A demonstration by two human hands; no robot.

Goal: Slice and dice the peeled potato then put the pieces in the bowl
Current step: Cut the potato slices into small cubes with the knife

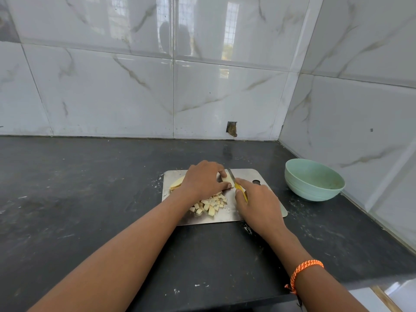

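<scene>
Left hand (203, 180) is curling over the potato piece (226, 177) w/ fingers tucked, pinning it on the steel board (254, 175). Right hand (258, 204) is gripping the yellow-handled knife (236, 184), forefinger along it for control. Diced pile (210, 204) is sitting on board; bowl (314, 179) is waiting on tabletop (90, 188) at right.
</scene>
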